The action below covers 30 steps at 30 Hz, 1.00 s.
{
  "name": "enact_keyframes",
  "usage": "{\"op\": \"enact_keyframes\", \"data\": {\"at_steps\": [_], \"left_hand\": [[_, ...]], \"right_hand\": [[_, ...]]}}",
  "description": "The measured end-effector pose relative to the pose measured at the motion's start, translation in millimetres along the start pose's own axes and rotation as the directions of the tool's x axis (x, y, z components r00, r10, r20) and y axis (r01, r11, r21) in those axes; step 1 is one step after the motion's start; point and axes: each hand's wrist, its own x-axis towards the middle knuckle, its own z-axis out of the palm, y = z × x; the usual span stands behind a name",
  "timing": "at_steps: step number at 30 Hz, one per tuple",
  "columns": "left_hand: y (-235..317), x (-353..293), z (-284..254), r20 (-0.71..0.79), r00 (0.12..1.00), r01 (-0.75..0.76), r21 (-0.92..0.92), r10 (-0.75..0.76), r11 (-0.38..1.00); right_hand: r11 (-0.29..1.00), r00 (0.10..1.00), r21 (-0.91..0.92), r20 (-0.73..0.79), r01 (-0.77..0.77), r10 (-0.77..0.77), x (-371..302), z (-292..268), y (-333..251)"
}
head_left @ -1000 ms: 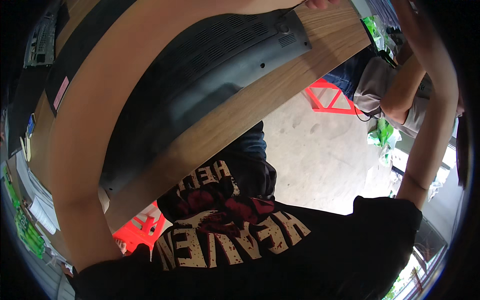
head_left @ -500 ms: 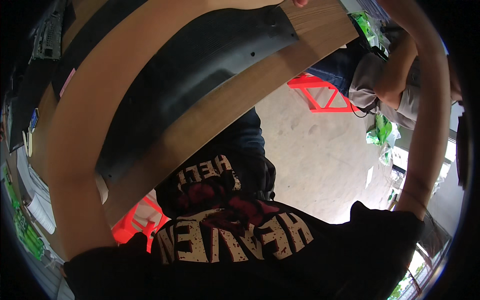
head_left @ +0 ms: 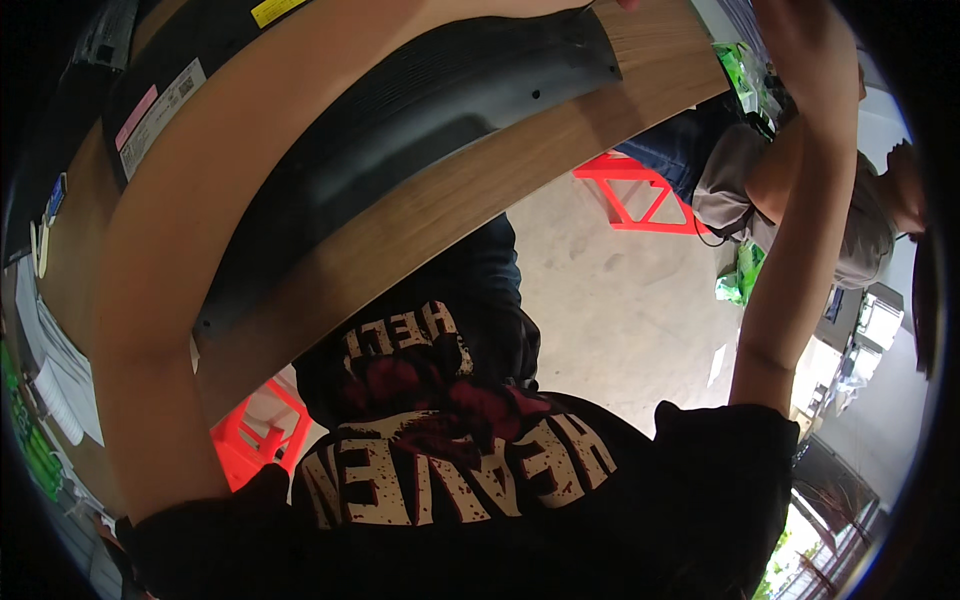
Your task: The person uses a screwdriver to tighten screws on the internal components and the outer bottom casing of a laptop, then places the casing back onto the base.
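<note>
A large black plastic panel (head_left: 400, 170) with fine vent slots, screw holes and stickers lies on the wooden table (head_left: 420, 230). My left forearm (head_left: 190, 220) reaches across above the panel. Its wrist runs to the top edge, where most of my left hand is cut off. A bit of a finger (head_left: 627, 4) shows at that edge beyond the panel's corner; whose it is, I cannot tell. My right hand (head_left: 805, 50) is raised at the upper right, past the table's end, its fingers out of the picture. Whether either hand holds anything is hidden.
Red plastic stools stand at the table's side, one (head_left: 640, 195) ahead and one (head_left: 262, 435) at the lower left. A seated person in a grey shirt (head_left: 865, 240) is close at the right. Green-and-white plastic bags (head_left: 740, 275) lie beyond. White sheets (head_left: 55, 370) lie at far left.
My right arm has swung inward to the left, and more of its hand shows. The view has shifted, so the panel's stickers and the seated person show more.
</note>
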Motion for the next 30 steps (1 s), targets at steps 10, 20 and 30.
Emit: {"op": "enact_keyframes", "data": {"at_steps": [10, 20, 30], "left_hand": [[3, -3, -16, 0.004, 0.996, 0.092, 0.107, -0.093, 0.990], [187, -209, -193, -0.360, 0.733, 0.679, 0.436, -0.576, 0.591], [232, -316, -139, -0.644, 0.462, 0.843, 0.533, -0.609, 0.076]], "right_hand": [[0.976, 0.954, -0.064, -0.232, -0.208, 0.188, -15, 21, -13], [0.876, 0.571, 0.361, -0.665, -0.319, 0.482, -65, 59, -2], [0.976, 0.653, 0.209, -0.730, -0.066, 0.200, -69, 43, -18]]}}
